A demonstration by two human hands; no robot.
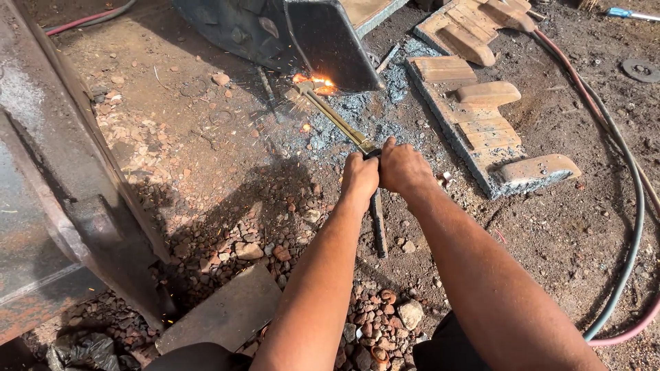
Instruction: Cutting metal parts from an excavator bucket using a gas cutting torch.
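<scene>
Both hands grip a long brass cutting torch (335, 118) that points away from me. My left hand (359, 176) is closed around its black handle. My right hand (402, 167) is closed on the torch body just beside it. The torch tip meets the lower corner of a dark steel plate (331, 42), where an orange flame (317, 83) and sparks glow. Grey slag dust (357, 110) lies on the ground under the torch.
A large rusty steel part (48, 199) fills the left side. Cut metal blocks (481, 117) lie at the upper right. Red and green hoses (629, 227) curve along the right. Stones and a flat plate (227, 312) lie near my knees.
</scene>
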